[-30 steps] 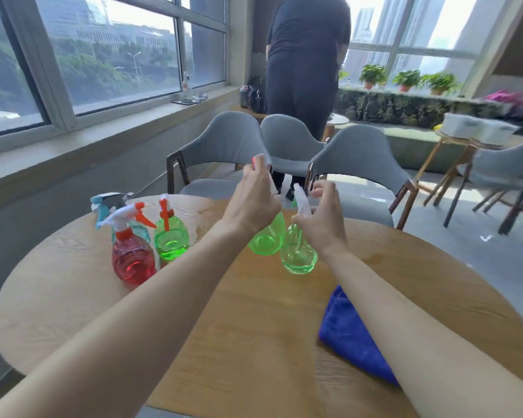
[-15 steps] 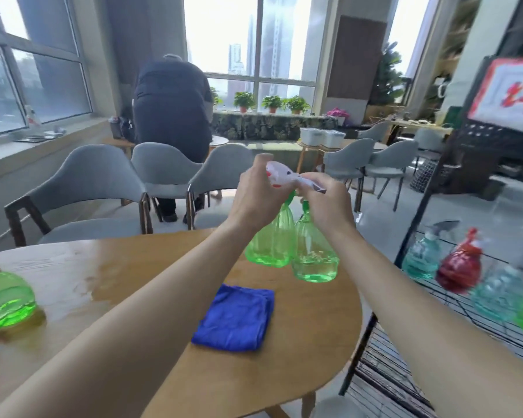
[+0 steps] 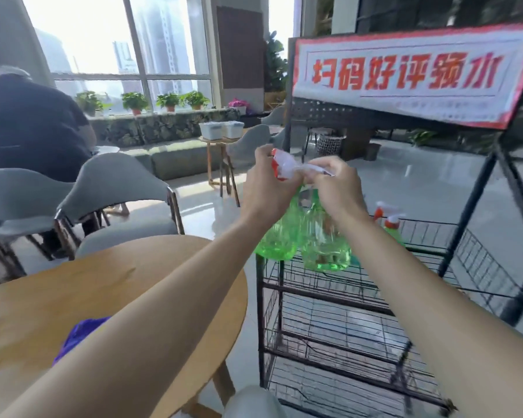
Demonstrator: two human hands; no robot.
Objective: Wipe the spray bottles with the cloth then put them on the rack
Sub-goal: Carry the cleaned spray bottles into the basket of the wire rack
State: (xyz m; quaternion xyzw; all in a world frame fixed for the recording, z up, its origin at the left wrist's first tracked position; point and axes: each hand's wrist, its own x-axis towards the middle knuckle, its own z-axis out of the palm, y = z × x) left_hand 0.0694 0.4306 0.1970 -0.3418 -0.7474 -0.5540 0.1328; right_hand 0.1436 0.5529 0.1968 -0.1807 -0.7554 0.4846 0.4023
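Head view. Centre frame, over the rack (image 3: 260,321): the left hand (image 3: 266,188) keeps its grip clamped on the left green bottle (image 3: 280,239) at the neck, and the right hand (image 3: 338,188) likewise on the right green bottle (image 3: 326,251). Part-filled thin plastic: probably light, sloshing, slick; the neck suits holding.

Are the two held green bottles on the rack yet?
Not yet. Left hand holds the left green bottle, right hand the right green bottle, up above the rack.

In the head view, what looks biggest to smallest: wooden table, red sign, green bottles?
Round wooden table, though nearest.
Red-and-white banner sign.
Left green plastic spray bottle and right green plastic spray bottle: alike.
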